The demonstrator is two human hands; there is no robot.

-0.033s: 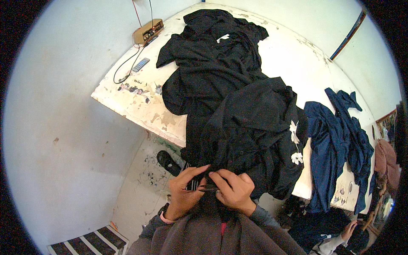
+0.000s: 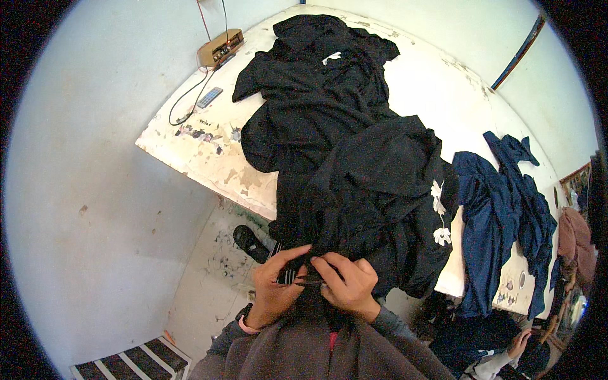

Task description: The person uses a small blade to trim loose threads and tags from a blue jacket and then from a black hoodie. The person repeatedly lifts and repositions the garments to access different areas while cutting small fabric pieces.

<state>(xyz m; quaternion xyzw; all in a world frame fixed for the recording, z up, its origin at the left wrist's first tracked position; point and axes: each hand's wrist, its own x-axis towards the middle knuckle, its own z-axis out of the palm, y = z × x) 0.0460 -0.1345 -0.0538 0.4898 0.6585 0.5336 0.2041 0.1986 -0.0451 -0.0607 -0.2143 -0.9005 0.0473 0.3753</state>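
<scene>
A large black garment (image 2: 354,164) with white flower appliqués spreads over the table and hangs over its near edge toward me. At that edge both my hands are closed on its cloth. My left hand (image 2: 277,282) pinches the fabric, with the index finger stretched toward the right hand and the thumb below. My right hand (image 2: 348,285) has its fingertips on the cloth near the left index tip. A thin, dark, metal-looking strip (image 2: 309,283) runs between the thumbs; its kind is too small to tell. Folds hide part of the fingertips.
The worn white table (image 2: 240,180) carries a brown radio-like box (image 2: 221,47) with cables and a remote control (image 2: 209,97). Navy garments (image 2: 487,215) hang over its right edge. At lower right another person's hand (image 2: 519,344) shows. A black shoe (image 2: 250,243) and striped mat (image 2: 136,361) lie low left.
</scene>
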